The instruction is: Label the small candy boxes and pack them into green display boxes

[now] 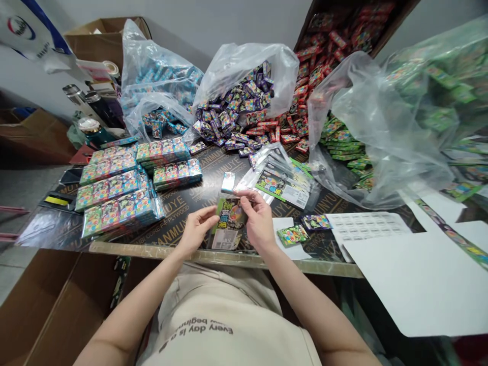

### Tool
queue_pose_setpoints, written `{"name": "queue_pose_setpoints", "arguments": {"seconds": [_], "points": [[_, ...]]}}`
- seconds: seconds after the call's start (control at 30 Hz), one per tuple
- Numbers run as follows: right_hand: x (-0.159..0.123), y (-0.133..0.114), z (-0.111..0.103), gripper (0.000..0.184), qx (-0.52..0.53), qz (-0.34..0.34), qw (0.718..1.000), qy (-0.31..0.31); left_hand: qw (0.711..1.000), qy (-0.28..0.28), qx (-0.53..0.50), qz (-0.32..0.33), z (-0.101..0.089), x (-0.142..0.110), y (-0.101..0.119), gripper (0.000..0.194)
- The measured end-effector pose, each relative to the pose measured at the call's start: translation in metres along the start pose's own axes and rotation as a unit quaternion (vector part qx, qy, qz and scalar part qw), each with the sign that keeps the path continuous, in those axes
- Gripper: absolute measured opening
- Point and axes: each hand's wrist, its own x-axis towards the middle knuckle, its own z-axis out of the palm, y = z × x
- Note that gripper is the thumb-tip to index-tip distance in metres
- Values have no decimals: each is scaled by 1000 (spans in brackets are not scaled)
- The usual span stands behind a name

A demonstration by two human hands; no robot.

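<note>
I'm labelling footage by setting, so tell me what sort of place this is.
Probably a small packing workshop: open plastic bags spill loose small packets, matching packs stand stacked in rows, and a sheet of labels lies on the plywood worktop.

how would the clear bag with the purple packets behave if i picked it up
The clear bag would probably flop and change shape, since its thin film looks crumpled. Purple packets would likely slide out, as its mouth gapes and many lie loose in front. It may feel bottom-heavy, with packets heaped low.
</note>
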Motion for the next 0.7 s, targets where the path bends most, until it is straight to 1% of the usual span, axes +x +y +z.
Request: {"name": "queue_pose_setpoints", "arguments": {"seconds": [0.07, 0.1, 0.17, 0.2, 0.27, 0.33, 0.4, 0.43, 0.47, 0.53, 0.6, 0.67, 0.7], "points": [[-6, -2, 14, 33, 3, -11, 999, 32, 992, 77, -97, -7, 15, 0, 4, 46], [-9, -3, 20, 35, 6, -13, 999, 45, 985, 103, -138, -17, 22, 1, 6, 46], [-13, -2, 28, 39, 12, -7, 998, 67, 976, 124, -177, -32, 30, 3, 12, 39], [-13, -3, 29, 37, 16, -1, 997, 70, 976, 126, -178, -29, 31, 5, 15, 33], [-9, -4, 26, 26, 32, 26, 998, 44, 981, 116, -154, -6, 27, 6, 21, 21], [-3, -7, 18, 18, 57, 55, 997, 1, 991, 92, -92, 36, 18, 4, 30, 18], [3, -11, 7, 16, 55, 55, 997, -28, 993, 52, 27, 102, 7, -1, 41, 17], [5, -12, 1, 15, 36, 40, 998, -39, 984, 27, 100, 146, 2, -4, 46, 15], [6, -14, -5, 13, 7, 13, 999, -50, 967, 0, 170, 189, -2, -7, 51, 13], [5, -16, -15, 11, -59, -59, 992, -92, 925, -45, 275, 260, -8, -12, 58, 10], [2, -18, -22, 10, -115, -128, 974, -145, 894, -68, 324, 301, -12, -14, 62, 8], [0, -22, -26, 10, -153, -177, 956, -177, 883, -70, 341, 315, -14, -12, 64, 4], [-1, -25, -25, 11, -166, -188, 951, -180, 885, -66, 341, 310, -14, -11, 65, 4]]}}
